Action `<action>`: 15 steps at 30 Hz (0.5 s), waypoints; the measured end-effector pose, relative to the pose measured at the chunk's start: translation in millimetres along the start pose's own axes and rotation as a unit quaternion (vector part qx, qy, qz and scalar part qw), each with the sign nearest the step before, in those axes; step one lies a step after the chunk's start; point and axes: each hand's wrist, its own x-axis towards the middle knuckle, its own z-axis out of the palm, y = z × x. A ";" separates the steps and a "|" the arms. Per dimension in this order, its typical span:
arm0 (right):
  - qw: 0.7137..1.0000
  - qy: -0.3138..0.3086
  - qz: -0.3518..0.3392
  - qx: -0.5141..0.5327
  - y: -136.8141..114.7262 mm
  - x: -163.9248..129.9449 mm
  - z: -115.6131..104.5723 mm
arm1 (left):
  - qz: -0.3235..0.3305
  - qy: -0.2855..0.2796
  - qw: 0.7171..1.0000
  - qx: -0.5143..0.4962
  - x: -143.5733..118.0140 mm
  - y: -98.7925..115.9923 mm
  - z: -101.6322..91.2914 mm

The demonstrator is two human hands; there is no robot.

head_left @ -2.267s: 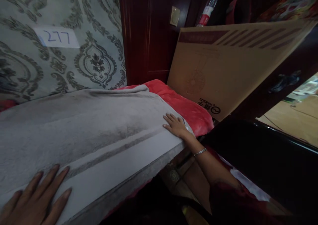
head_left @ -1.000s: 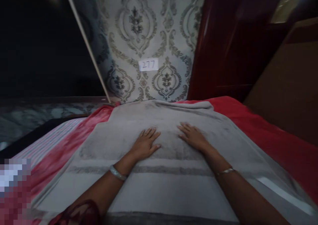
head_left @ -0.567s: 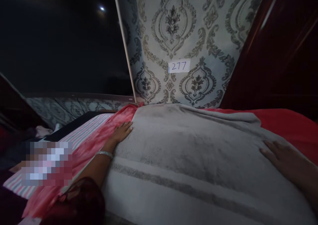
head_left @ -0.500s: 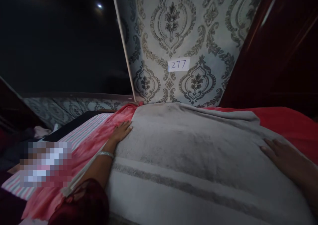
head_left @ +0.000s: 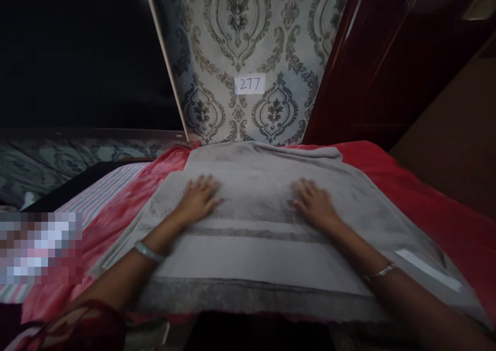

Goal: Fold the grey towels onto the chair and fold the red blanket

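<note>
A grey towel (head_left: 256, 258) with paler bands lies spread out in front of me, on top of a red cloth (head_left: 399, 180). On its left half rests my left hand (head_left: 199, 198), palm down with the fingers spread. My right hand (head_left: 315, 203) lies flat on the towel's right half, fingers apart and slightly blurred by motion. Neither hand grips anything. Small folds (head_left: 329, 155) of the towel bunch up along its far edge. The towel's near edge hangs close to my body.
Left of the towel lies a striped cloth (head_left: 104, 185), partly covered by a pixelated patch. A large dark screen (head_left: 77, 56) stands at the back left. A paper marked 277 (head_left: 250, 84) is on the patterned wall. Dark red glossy furniture (head_left: 372, 72) rises at right.
My right hand has moved inward from the towel's right side, and my left hand has shifted slightly right. My view has turned right, and the towel looks flatter, with its near edge now showing.
</note>
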 end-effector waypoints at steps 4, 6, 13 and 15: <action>0.985 -0.030 -0.169 0.025 -60.9 -29.9 21.1 | 0.140 -0.034 0.989 -0.044 -39.3 57.2 20.8; 0.987 -0.043 -0.154 0.023 -54.9 -33.6 24.7 | 0.122 -0.044 0.990 -0.049 -45.8 59.8 26.5; 0.992 -0.082 0.088 -0.040 90.3 -61.3 15.4 | -0.083 -0.010 0.996 0.008 -81.4 -20.1 13.4; 0.983 -0.084 0.152 -0.054 131.9 -79.8 15.6 | -0.157 0.022 0.987 0.014 -102.6 -44.1 5.0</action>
